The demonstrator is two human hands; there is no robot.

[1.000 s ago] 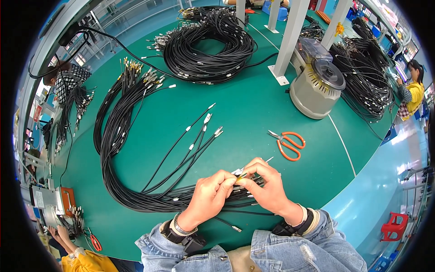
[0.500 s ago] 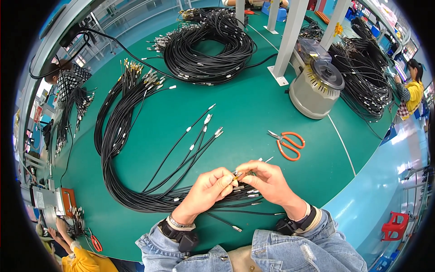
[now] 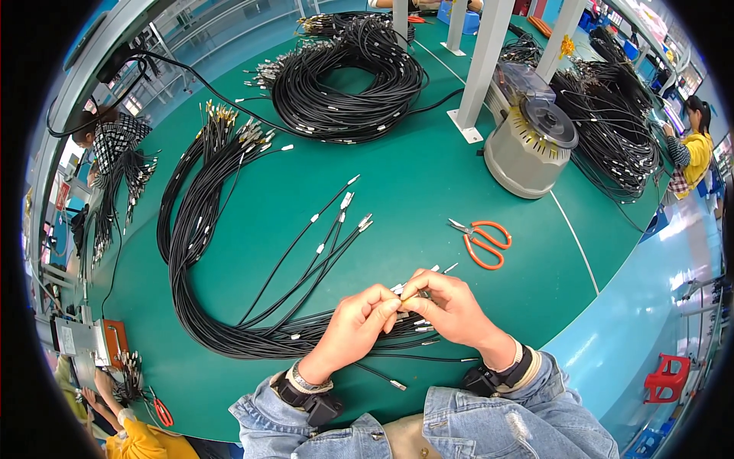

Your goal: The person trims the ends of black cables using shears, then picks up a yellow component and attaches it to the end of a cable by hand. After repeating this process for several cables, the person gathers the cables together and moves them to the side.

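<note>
My left hand [image 3: 355, 325] and my right hand [image 3: 451, 306] meet over the near edge of the green table [image 3: 413, 168]. Both pinch the metal-tipped end of a thin black cable [image 3: 409, 294] between thumb and fingers. Under the hands lies a bundle of black cables [image 3: 229, 329] that loops away to the left. Several loose cable ends [image 3: 344, 210] with silver connectors fan out just beyond the hands.
Orange-handled scissors [image 3: 482, 241] lie to the right of my hands. A grey round machine [image 3: 531, 145] stands at the back right beside white posts [image 3: 482, 69]. A large cable coil [image 3: 344, 84] sits at the back. Other people work at the left and right edges.
My hands have shifted slightly and the fingers have worked along the cable end; the cable stays pinched. Nothing else on the table moved.
</note>
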